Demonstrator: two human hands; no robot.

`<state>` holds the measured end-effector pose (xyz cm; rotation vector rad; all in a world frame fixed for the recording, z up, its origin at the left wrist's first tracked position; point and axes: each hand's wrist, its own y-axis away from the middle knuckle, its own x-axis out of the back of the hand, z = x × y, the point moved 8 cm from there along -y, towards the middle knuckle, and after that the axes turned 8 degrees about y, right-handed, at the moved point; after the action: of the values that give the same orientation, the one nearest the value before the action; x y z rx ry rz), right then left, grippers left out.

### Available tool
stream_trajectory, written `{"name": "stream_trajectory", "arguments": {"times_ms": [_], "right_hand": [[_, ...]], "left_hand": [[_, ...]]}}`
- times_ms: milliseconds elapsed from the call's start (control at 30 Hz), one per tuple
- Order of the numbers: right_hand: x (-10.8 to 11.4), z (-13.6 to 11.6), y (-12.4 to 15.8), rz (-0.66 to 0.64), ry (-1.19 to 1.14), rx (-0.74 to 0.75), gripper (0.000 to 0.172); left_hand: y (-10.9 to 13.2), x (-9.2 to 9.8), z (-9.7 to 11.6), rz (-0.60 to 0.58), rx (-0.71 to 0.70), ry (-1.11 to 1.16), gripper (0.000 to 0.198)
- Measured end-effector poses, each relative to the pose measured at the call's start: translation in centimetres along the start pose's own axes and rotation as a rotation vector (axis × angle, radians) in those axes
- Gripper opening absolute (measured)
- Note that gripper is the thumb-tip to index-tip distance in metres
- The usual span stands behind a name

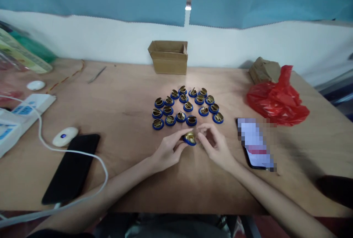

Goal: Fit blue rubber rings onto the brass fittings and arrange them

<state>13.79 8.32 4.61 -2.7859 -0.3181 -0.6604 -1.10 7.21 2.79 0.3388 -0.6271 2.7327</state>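
Near the middle of the table, my left hand (169,151) holds a round blue-rimmed piece (189,138) with gold metal parts on top, pinched between thumb and fingers. Just right of that piece is my right hand (216,146), its thumb and fingertips drawn together; whether something small is between them is too blurred to tell. Beyond both hands several similar blue-and-gold pieces (188,106) lie in loose rows, most with a gold flap standing up at an angle.
An open cardboard box (170,63) stands at the back. To the right are a red plastic bag (278,102) and a lit phone (255,144). At left lie a black phone (71,170), a white cable (106,172) and a power strip (24,116).
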Motion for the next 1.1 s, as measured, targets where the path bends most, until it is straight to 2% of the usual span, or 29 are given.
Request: {"name": "stream_trajectory", "arguments": {"times_ms": [67,133,233,300,367,400,567,700,933,1100], "right_hand": [[-0.5,0.7,-0.2,-0.055,-0.079,-0.077,0.016],[-1.2,1.2,-0.2,-0.113,-0.142,-0.135,0.023],[-2.2,1.6,0.2,-0.197,-0.213,-0.209,0.035],[-2.9,1.6,0.4,-0.246,-0.237,-0.218,0.037],[-3.2,1.6,0.5,-0.258,-0.251,-0.205,0.035],[-3.2,1.7,0.5,-0.255,-0.262,-0.201,0.035],[-2.9,2.2,0.1,-0.226,-0.367,-0.241,0.037],[-2.6,1.9,-0.1,-0.201,-0.363,-0.245,0.039],[-1.7,2.0,0.0,-0.1,-0.309,-0.233,0.041],[-0.5,3.1,-0.4,0.022,-0.236,-0.225,0.039]], "left_hand": [[0.1,-0.3,-0.2,-0.016,0.006,0.03,0.047],[0.1,-0.1,-0.6,0.027,0.041,0.103,0.047],[-0.1,0.9,-1.0,0.145,0.083,0.201,0.029],[-0.3,1.1,-0.8,0.139,0.088,0.168,0.022],[-0.6,0.9,-0.4,0.084,0.079,0.134,0.02],[-0.6,0.7,-0.2,0.061,0.073,0.138,0.021],[-0.2,0.1,-0.9,0.034,0.095,0.186,0.048],[0.0,0.6,-1.2,0.086,0.07,0.144,0.05],[-0.3,1.6,1.2,0.147,-0.129,-0.059,0.046],[-0.1,1.4,0.6,0.136,-0.067,-0.228,0.043]]}}
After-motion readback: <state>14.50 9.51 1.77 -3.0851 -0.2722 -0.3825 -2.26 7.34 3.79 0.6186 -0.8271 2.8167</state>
